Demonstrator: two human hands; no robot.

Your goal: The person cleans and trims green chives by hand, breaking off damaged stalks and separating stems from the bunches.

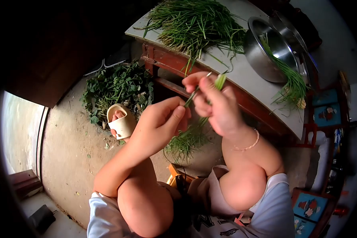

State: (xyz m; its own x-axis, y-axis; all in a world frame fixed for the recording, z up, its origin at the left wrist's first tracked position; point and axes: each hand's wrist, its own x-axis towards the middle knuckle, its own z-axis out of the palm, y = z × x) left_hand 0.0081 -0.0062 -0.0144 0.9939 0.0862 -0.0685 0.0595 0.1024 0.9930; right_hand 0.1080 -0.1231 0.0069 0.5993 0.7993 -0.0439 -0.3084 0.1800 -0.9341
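Both of my hands are raised over my knees, close together. In my right hand (222,105) is a small bunch of chives (220,81), its pale cut ends sticking up past the thumb and its thin green leaves hanging below. A single chive stalk (192,97) with a white end runs between the two hands. My left hand (162,121) pinches this stalk with thumb and forefinger; its other fingers are curled. A big heap of chives (198,27) lies on the table (242,69) beyond my hands.
A steel bowl (261,59) stands on the table, with more chives (285,75) draped over its side. Leafy greens (115,85) are piled on the floor near my slippered foot (121,123). Trimmed green bits (184,146) lie below my hands.
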